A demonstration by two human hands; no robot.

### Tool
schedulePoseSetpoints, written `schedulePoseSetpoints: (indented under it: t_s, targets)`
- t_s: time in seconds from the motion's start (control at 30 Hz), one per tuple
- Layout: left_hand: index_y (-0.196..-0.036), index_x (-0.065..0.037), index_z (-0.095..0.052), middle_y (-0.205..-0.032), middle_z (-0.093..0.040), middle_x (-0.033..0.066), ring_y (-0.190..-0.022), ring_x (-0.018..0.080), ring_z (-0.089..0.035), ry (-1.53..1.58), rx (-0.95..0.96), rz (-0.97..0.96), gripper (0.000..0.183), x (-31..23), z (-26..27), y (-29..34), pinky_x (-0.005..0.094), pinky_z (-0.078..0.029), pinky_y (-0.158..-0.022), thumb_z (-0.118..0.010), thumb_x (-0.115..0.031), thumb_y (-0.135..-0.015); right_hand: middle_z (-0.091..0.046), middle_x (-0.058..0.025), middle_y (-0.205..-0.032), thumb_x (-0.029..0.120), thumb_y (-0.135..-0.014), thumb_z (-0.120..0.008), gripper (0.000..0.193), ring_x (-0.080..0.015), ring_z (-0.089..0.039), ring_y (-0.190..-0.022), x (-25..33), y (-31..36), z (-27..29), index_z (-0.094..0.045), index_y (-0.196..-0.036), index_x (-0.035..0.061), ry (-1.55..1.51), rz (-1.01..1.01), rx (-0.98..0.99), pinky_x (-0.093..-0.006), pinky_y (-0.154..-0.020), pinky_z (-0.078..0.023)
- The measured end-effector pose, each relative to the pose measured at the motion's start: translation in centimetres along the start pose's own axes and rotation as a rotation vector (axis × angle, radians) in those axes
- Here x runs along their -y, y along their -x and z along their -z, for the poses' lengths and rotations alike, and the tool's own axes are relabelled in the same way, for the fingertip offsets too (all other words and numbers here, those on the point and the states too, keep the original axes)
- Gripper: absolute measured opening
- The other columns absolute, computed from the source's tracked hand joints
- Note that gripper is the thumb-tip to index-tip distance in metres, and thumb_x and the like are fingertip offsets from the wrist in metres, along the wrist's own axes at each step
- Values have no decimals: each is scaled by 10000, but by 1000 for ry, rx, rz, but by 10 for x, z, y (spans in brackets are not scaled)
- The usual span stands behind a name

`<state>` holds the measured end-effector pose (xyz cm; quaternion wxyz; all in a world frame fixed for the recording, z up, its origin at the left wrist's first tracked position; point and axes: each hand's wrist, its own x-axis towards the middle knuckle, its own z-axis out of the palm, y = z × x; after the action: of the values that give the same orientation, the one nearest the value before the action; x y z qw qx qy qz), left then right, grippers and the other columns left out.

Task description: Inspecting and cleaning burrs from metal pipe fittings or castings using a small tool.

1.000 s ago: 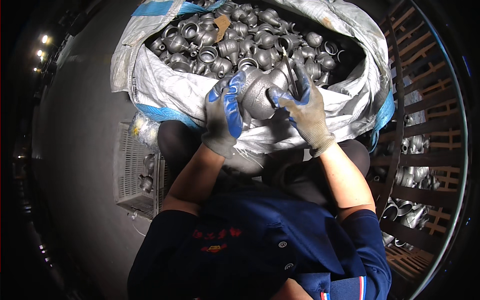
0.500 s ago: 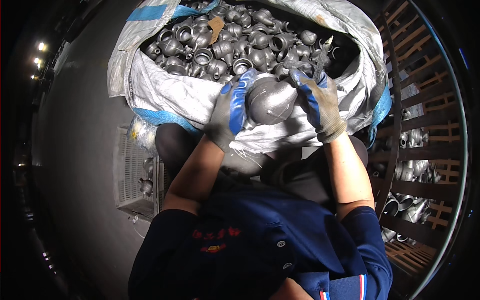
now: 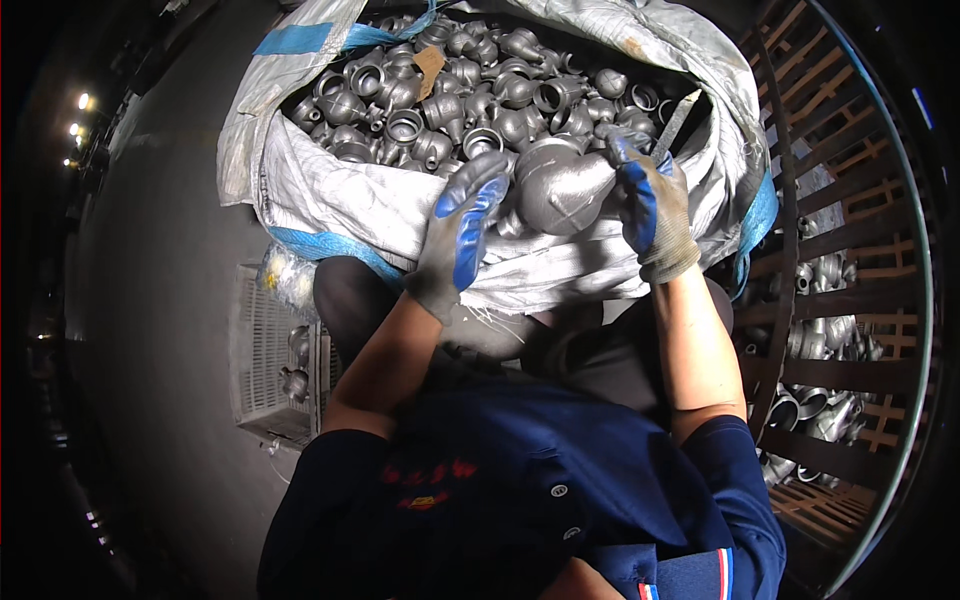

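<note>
A rounded grey metal casting (image 3: 562, 192) with a narrow neck is held over the near edge of the sack. My right hand (image 3: 655, 210), in a grey and blue glove, is closed on its neck end. A flat, narrow file-like tool (image 3: 678, 122) sticks up from the same hand, its lower part hidden by the glove. My left hand (image 3: 462, 228), gloved alike, is beside the casting's left side with fingers stretched out and a narrow gap between. Behind lie many similar castings (image 3: 440, 108) in the white woven sack (image 3: 345, 190).
A piece of brown cardboard (image 3: 429, 70) lies on the castings. Blue straps (image 3: 330, 240) run along the sack. At lower left is a plastic crate (image 3: 268, 350) with a few castings. A barred metal cage (image 3: 850, 300) with more castings stands at right.
My left hand has come off the casting and moved slightly left and down. The casting has turned, its neck now pointing up and right toward my right hand. The file-like tool leans further right.
</note>
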<state>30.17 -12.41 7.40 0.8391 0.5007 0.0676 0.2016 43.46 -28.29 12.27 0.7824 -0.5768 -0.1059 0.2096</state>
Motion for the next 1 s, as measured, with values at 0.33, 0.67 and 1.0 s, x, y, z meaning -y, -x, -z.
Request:
schedulePoseSetpoints:
  t_s: [0.33, 0.67, 1.0]
  targets:
    - [-1248, 19, -419, -1149, -548, 166, -940, 226, -598, 180, -118, 22, 381, -25, -3, 4, 348, -546, -765, -408, -222, -954, -430, 74, -542, 244, -826, -662, 155, -27, -373, -401, -8, -13, 8, -609, -840, 99, 49, -76, -55, -190, -361, -275]
    - [-1224, 18, -457, -947, -622, 140, -740, 164, -631, 242, -104, -22, 330, -19, 21, -6, 250, -521, -650, -457, -138, -934, -533, 36, -640, 170, -840, -624, 172, -33, -473, -510, -15, -11, 18, -631, -975, 62, 302, 168, 199, -179, -446, -336]
    - [-1234, 8, -465, -912, -626, 116, -637, 149, -589, 113, -142, -2, 342, -27, 14, -5, 199, -441, -524, -482, -132, -922, -469, 43, -566, 223, -839, -612, 152, -22, -386, -429, -12, -8, 11, -587, -829, 73, 224, 27, 207, -177, -380, -254]
